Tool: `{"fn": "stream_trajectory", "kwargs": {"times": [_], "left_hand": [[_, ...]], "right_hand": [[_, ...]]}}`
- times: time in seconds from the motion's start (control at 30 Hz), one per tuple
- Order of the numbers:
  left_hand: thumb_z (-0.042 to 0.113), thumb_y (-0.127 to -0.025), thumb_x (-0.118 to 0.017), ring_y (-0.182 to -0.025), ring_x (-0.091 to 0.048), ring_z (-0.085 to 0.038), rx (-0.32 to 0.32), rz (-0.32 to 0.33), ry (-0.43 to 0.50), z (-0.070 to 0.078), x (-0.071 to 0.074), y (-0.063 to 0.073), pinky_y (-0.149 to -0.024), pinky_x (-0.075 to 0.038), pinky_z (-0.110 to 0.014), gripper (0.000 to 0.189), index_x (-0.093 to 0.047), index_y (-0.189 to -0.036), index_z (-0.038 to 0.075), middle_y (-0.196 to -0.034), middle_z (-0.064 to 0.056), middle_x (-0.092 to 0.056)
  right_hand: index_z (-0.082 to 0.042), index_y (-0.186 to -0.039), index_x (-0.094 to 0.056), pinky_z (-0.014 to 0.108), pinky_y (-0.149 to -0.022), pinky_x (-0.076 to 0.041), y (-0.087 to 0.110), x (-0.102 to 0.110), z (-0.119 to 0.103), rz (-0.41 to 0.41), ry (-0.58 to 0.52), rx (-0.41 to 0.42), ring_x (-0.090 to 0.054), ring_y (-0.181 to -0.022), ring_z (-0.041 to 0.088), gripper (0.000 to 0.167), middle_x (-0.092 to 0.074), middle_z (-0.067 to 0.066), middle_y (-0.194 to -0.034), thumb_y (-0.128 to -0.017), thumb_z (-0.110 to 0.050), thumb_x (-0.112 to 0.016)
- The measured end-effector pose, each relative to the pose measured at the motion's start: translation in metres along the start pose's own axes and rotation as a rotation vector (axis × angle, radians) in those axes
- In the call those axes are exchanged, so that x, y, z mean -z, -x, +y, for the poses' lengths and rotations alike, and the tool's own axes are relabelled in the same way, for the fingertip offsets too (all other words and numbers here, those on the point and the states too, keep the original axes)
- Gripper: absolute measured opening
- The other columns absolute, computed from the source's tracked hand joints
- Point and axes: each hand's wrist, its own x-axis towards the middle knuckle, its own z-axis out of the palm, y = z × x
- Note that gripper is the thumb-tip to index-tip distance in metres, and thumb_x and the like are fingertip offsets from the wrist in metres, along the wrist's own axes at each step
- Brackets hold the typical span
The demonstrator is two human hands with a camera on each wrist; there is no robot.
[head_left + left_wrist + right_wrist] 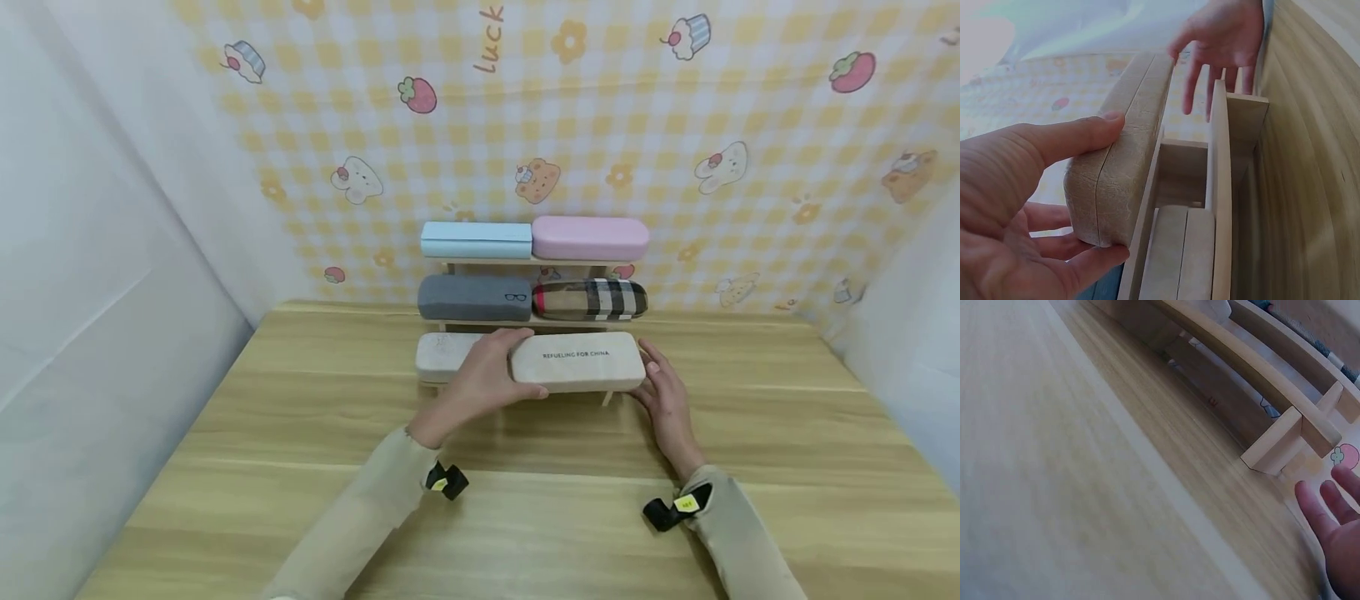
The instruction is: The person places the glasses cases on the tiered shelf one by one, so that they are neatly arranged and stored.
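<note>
In the head view my left hand grips the left end of a cream glasses case lettered "REFUELING FOR CHINA". Thumb and fingers pinch the case across its seam in the left wrist view, where it is raised and tilted above the bottom shelf. My right hand is at the right end of that case with its fingers extended. From the right wrist, the same hand shows loosely spread fingers beside the rack's end. A whitish glasses case lies on the bottom shelf's left half, partly hidden by my left hand.
A wooden three-tier rack stands on the wood-grain table. Its top tier holds a light blue case and a pink case. The middle tier carries a grey-blue case and a plaid case. A checked cloth hangs behind.
</note>
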Motion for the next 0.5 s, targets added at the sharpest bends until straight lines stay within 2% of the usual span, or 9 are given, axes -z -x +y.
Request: {"fn": "stream_trajectory", "kwargs": {"times": [0.1,0.2,0.37,0.5], "left_hand": [[0.033,-0.066,-0.085,-0.115,-0.05,-0.028,0.017,-0.027,-0.033,0.002,-0.005,-0.006,-0.096,-0.039,-0.038,0.08,-0.05,-0.132,0.003,-0.128,-0.013,-0.053],[0.034,-0.067,-0.084,-0.116,-0.05,-0.027,0.023,-0.042,-0.047,0.005,-0.01,-0.012,-0.096,-0.039,-0.037,0.081,-0.05,-0.133,0.003,-0.129,-0.013,-0.053],[0.035,-0.067,-0.084,-0.117,-0.049,-0.027,0.015,-0.051,-0.042,0.007,-0.015,-0.018,-0.096,-0.039,-0.038,0.081,-0.049,-0.133,0.003,-0.13,-0.013,-0.051],[0.039,-0.068,-0.082,-0.117,-0.05,-0.026,0.019,-0.061,-0.063,0.006,-0.018,-0.021,-0.094,-0.041,-0.038,0.081,-0.049,-0.134,0.005,-0.132,-0.012,-0.051]], "right_hand": [[0.001,-0.14,-0.037,0.02,-0.086,-0.046,-0.001,-0.002,0.001,0.063,0.002,0.047,-0.045,-0.119,0.012,0.049,-0.045,0.009,-0.137,-0.103,-0.029,-0.032],[0.003,-0.138,-0.041,0.02,-0.089,-0.043,0.0,-0.003,0.001,0.082,-0.04,0.107,-0.045,-0.119,0.013,0.048,-0.05,0.0,-0.132,-0.103,-0.029,-0.031],[0.006,-0.138,-0.038,0.02,-0.092,-0.04,0.003,-0.003,0.002,0.03,-0.11,0.202,-0.048,-0.117,0.012,0.048,-0.051,-0.001,-0.131,-0.103,-0.025,-0.029],[0.006,-0.139,-0.036,0.02,-0.096,-0.037,0.003,-0.004,0.003,0.012,-0.148,0.209,-0.047,-0.118,0.012,0.047,-0.052,-0.001,-0.13,-0.103,-0.023,-0.028]]}}
